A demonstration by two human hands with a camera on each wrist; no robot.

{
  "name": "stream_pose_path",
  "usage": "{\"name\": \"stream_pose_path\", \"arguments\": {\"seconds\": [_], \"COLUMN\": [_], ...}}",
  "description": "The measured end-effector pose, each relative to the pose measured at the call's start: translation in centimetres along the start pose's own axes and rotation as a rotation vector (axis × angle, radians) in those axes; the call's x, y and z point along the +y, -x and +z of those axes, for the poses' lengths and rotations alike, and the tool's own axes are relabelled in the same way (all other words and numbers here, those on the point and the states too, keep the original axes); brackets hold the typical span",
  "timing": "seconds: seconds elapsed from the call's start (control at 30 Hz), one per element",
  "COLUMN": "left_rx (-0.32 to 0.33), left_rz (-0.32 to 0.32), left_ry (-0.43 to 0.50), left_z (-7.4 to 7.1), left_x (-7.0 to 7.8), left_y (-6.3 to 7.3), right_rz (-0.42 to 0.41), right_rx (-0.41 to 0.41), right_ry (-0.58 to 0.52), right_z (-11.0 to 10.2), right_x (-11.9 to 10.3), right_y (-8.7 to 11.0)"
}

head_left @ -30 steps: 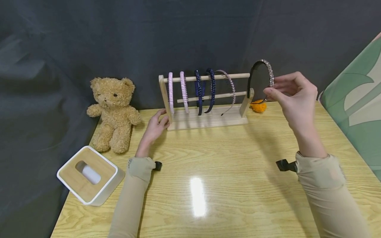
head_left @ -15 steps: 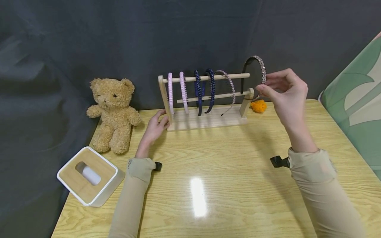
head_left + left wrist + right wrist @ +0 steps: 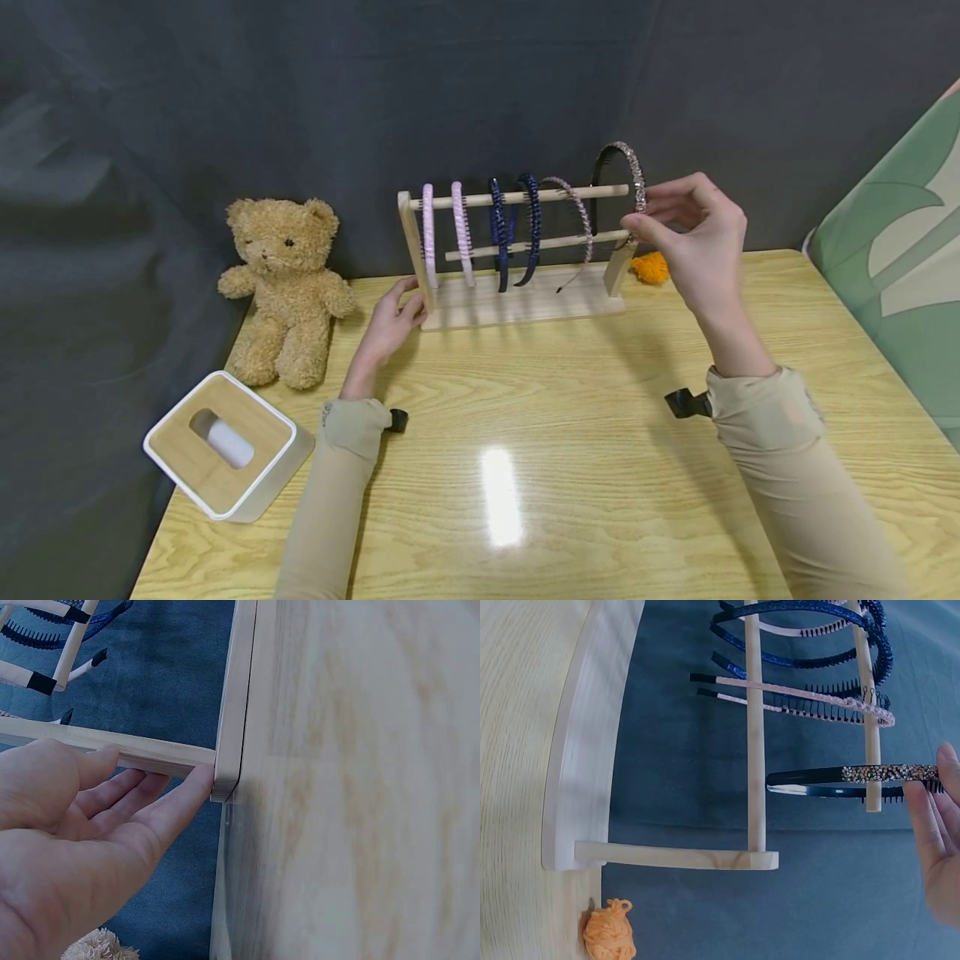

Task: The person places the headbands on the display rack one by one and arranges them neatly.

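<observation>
Thumb and fingers of my right hand (image 3: 701,237) pinch a black headband (image 3: 638,179) covered in sparkling stones. In the right wrist view, the headband (image 3: 855,774) straddles the free end of the rack's upper bar (image 3: 874,801), its tips beside the lower bar. At the wooden rack's (image 3: 517,312) left end, my left hand (image 3: 390,317) touches the side post and base with fairly straight fingers. Along the bars hang pink headbands (image 3: 462,229), dark blue headbands (image 3: 534,225) and a thin mauve braided headband (image 3: 581,208).
A teddy bear (image 3: 288,292) sits left of the rack. Nearer stands a white tissue box (image 3: 262,483) with a wooden lid. An orange yarn ball (image 3: 650,268) lies beyond the rack's right end. Dark cloth (image 3: 517,83) hangs behind the table (image 3: 600,467).
My right hand has moved left with the stone-covered headband, from beyond the rack's right end to around the upper bar's tip. The left hand has stayed at the rack's left end.
</observation>
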State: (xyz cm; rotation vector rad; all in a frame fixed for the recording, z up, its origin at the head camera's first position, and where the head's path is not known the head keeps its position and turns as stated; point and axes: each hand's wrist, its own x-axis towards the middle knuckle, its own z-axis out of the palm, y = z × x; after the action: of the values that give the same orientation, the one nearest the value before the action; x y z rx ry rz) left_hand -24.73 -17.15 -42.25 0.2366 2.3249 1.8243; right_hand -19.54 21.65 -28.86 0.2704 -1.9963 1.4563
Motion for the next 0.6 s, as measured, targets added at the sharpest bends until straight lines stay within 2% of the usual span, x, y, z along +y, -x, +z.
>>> {"name": "stream_pose_path", "arguments": {"seconds": [0.17,0.6], "left_rx": [-0.001,0.005], "left_rz": [0.003,-0.006], "left_ry": [-0.004,0.001], "left_z": [-0.1,0.0], "left_x": [-0.1,0.1], "left_y": [0.0,0.0], "right_rz": [-0.011,0.023], "right_rx": [0.000,-0.050], "right_ry": [0.003,0.044], "right_z": [0.5,1.8], "right_x": [0.2,0.9], "right_y": [-0.2,0.3]}}
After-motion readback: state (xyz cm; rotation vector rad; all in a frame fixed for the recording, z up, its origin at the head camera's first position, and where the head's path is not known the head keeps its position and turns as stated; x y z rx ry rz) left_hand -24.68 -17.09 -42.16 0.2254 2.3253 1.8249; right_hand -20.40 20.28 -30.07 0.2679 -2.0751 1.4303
